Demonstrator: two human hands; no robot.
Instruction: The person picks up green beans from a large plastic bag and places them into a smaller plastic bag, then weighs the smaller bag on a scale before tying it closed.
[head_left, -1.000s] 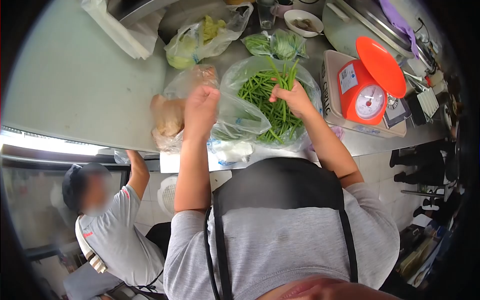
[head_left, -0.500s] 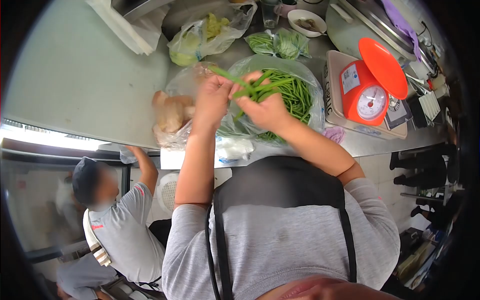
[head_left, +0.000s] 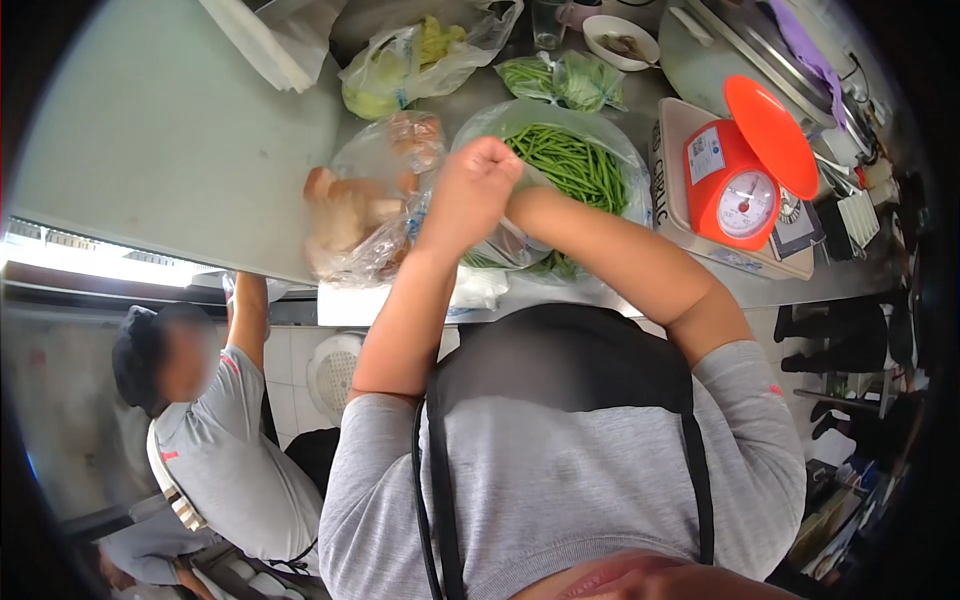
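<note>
My left hand [head_left: 478, 185] is raised with its fingers curled closed at the left side of the clear bag of green beans. I cannot make out what, if anything, is in that fist. My right forearm reaches in over the near side of the bag, and my right hand [head_left: 527, 207] is mostly hidden behind the left one, its fingers out of sight. Long green beans [head_left: 575, 165] fill the open plastic bag [head_left: 490, 115]. Left of my hands lies a plastic bag holding light brown pieces [head_left: 350, 215].
An orange kitchen scale [head_left: 735, 185] stands on a lidded tub marked GARLIC [head_left: 668, 150] at the right. Bagged greens [head_left: 585, 80], a leafy vegetable bag [head_left: 385, 75] and a white bowl [head_left: 625, 42] sit behind. A co-worker [head_left: 215, 430] stands at the left.
The beans gripped between my hands before no longer show there. My left hand has moved right and closed, while my right hand has dropped behind it. The co-worker has shifted left.
</note>
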